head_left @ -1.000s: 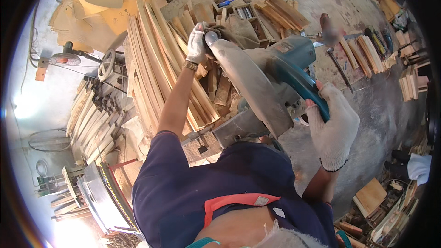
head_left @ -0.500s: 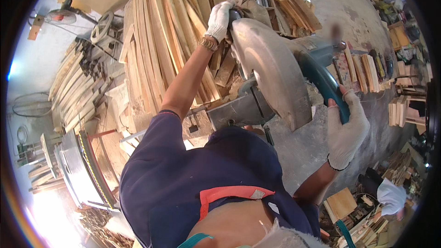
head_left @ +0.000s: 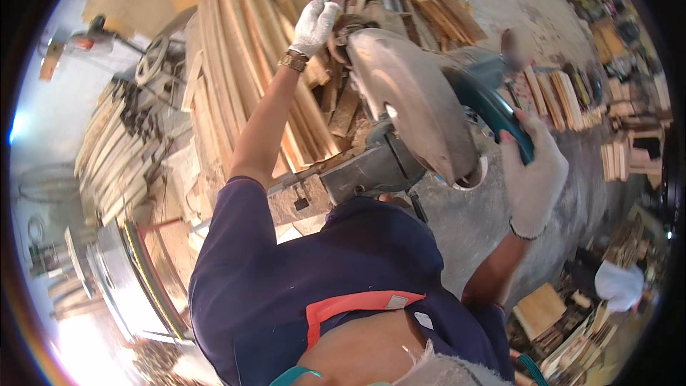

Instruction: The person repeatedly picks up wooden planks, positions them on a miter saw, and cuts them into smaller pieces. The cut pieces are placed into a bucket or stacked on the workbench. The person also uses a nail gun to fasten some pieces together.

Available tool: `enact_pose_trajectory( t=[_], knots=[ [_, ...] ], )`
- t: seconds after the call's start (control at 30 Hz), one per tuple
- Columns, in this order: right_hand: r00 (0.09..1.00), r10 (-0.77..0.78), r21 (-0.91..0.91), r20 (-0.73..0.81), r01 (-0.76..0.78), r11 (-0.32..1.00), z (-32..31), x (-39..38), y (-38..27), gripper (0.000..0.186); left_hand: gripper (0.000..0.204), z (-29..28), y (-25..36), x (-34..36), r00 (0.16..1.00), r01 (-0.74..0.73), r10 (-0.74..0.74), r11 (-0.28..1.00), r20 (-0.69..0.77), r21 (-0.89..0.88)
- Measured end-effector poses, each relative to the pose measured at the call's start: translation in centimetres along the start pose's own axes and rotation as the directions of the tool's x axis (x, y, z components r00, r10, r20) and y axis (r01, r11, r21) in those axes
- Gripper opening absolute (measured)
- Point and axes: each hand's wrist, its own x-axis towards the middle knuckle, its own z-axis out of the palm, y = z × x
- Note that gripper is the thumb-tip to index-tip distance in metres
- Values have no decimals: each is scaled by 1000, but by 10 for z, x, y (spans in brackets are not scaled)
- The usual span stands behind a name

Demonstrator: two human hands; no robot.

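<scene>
A miter saw with a large grey metal blade guard [head_left: 411, 93] stands in front of me. My right hand [head_left: 536, 179], in a white knit glove, is closed round its dark teal handle [head_left: 496, 111]. Beyond the guard's far left end, my gloved left hand [head_left: 315, 25] is raised near the dark saw parts [head_left: 351, 27], apart from them. Its fingers reach forward, slightly bent, with nothing visible in them. A rim of bright metal [head_left: 473, 177] shows at the guard's near end. The grey saw arm [head_left: 371, 168] lies below.
Long wooden strips [head_left: 239, 64] lie left of the saw, with short offcuts [head_left: 446, 18] beyond it. More wood pieces [head_left: 564, 96] stand at right. A fan [head_left: 86, 41] is at far left. Another person in a white top [head_left: 619, 286] is at lower right.
My left hand has come off the dark part at the saw's far end and moved left. My right hand and the handle have shifted up slightly; a metal rim now shows under the guard.
</scene>
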Motion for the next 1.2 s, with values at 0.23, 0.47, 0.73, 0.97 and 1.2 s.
enact_pose_trajectory(
  t=[0.23, 0.47, 0.73, 0.97, 1.2],
  knots=[
    [988, -130, 23, -79, 132, 991, 0, 1, 11, 30, 38, 59, -22, -41, 972, -111, 139, 982, -188, 154],
    [994, -100, 44, -48, 102, 994, 0, -4, 15, 31, 30, 47, -57, -30, 996, 73, -92, 849, -9, -523],
    [975, -159, 23, -154, 164, 986, 3, -5, 20, 30, 47, 25, -16, -62, 999, 35, -47, 944, -27, -329],
    [987, -124, 53, -102, 130, 990, 3, -4, 12, 29, 15, -35, 13, -163, 837, 209, -42, 946, -545, 249],
    [995, -77, -41, -57, 74, 996, 3, -4, 8, 32, 5, -87, 40, -242, 682, 488, -165, 828, -712, 276]
  ],
)
